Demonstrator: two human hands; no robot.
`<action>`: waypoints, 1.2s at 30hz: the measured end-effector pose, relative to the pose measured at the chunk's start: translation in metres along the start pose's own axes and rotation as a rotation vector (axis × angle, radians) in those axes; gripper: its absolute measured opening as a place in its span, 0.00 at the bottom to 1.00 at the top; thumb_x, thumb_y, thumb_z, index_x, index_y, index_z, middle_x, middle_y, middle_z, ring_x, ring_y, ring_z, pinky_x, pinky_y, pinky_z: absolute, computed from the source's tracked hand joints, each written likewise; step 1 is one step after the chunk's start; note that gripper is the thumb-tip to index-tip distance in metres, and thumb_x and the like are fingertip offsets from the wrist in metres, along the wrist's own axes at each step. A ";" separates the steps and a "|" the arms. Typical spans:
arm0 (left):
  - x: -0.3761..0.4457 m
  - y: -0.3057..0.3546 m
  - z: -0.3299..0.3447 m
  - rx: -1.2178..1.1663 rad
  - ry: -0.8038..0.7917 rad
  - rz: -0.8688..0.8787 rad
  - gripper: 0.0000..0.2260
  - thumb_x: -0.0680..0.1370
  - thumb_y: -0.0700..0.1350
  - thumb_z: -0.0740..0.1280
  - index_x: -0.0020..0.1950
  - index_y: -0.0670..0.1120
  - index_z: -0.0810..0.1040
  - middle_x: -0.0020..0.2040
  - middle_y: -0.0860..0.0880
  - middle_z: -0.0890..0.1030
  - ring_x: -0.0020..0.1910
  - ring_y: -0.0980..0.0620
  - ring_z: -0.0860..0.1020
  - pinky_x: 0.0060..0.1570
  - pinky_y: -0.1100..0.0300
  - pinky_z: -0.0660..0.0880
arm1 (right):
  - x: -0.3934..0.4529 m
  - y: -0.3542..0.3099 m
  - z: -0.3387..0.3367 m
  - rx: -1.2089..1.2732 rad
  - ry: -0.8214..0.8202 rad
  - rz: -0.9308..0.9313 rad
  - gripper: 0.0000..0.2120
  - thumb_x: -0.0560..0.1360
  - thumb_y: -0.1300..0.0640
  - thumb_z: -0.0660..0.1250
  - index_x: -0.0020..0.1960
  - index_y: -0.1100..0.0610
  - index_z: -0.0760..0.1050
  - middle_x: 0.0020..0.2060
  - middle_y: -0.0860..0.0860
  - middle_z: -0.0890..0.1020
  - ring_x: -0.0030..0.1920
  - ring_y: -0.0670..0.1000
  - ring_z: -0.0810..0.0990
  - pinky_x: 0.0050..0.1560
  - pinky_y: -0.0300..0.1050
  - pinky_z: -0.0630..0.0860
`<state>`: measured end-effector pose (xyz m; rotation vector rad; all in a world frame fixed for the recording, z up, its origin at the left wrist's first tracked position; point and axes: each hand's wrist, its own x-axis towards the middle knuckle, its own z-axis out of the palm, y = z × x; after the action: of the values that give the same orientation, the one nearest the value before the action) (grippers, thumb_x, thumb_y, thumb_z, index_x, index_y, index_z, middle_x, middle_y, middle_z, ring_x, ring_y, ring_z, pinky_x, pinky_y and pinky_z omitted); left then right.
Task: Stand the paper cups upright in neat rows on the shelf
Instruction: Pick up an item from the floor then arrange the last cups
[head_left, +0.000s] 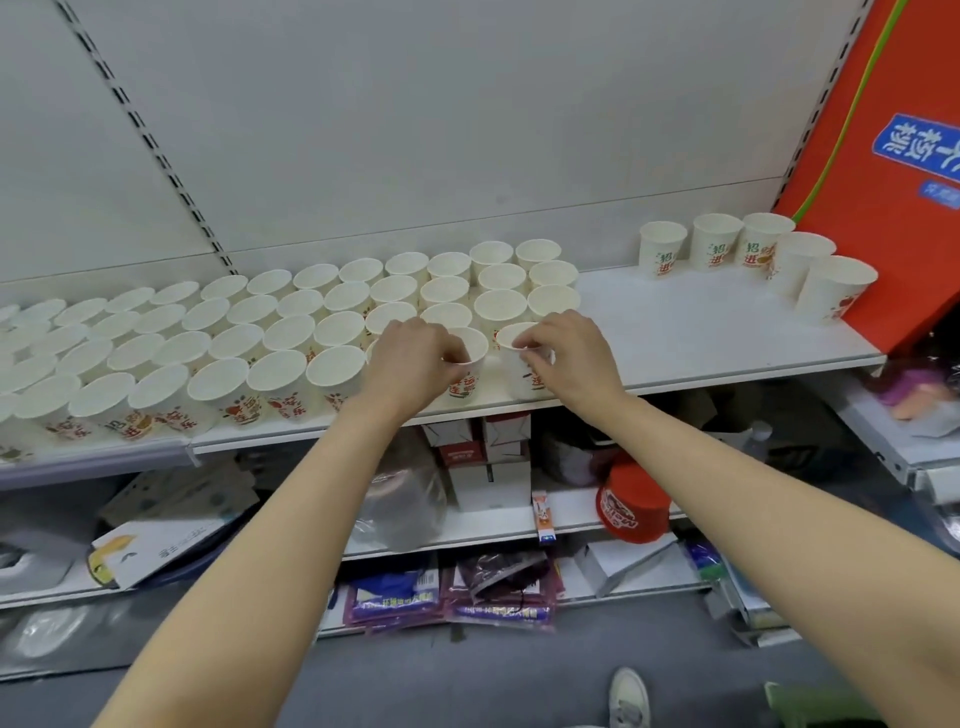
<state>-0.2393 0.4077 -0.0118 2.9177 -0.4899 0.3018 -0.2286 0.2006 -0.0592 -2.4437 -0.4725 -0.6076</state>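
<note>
Your left hand (415, 358) and right hand (563, 348) each pinch the rim of a paper cup at the front edge of the shelf (701, 332), at the right end of a block of upright cups (291, 332) set in rows. The left cup (470, 364) is held with curled fingers over its near rim; the right cup (522, 364) is nipped between thumb and forefinger at its lip. Both stand upright, just beside each other and level with the front row. Five loose cups (748, 254) wait well apart at the shelf's far right, against an orange bag (883, 208).

The risk from here looks plain: both cups sit near the shelf's lip, so a nudge forward on release could tip one onto the cluttered shelves below. These light cups probably crush or skid under a hard pinch, and a wrist brushing the packed rows beside your left hand could knock neighbours out of line.
</note>
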 end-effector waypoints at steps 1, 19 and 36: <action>0.000 0.000 0.002 0.026 -0.002 0.014 0.08 0.76 0.54 0.69 0.48 0.53 0.85 0.46 0.49 0.84 0.49 0.45 0.77 0.49 0.53 0.68 | 0.001 -0.002 0.001 -0.014 -0.007 -0.002 0.05 0.69 0.60 0.73 0.44 0.54 0.83 0.37 0.50 0.81 0.42 0.56 0.77 0.44 0.43 0.62; -0.007 -0.019 0.013 0.041 0.077 0.079 0.07 0.73 0.52 0.72 0.49 0.52 0.83 0.47 0.53 0.83 0.50 0.48 0.75 0.52 0.54 0.66 | 0.004 0.020 -0.004 -0.091 -0.117 -0.130 0.13 0.65 0.61 0.76 0.50 0.55 0.82 0.46 0.51 0.82 0.50 0.58 0.75 0.50 0.48 0.70; -0.016 -0.017 0.017 -0.013 0.164 0.027 0.09 0.74 0.55 0.72 0.50 0.53 0.83 0.51 0.52 0.83 0.52 0.48 0.75 0.47 0.56 0.64 | -0.007 0.012 0.011 0.055 0.064 0.021 0.08 0.69 0.56 0.75 0.47 0.54 0.82 0.46 0.49 0.82 0.52 0.52 0.72 0.52 0.42 0.68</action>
<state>-0.2459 0.4252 -0.0342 2.8446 -0.5030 0.5347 -0.2254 0.1970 -0.0761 -2.3667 -0.4313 -0.6534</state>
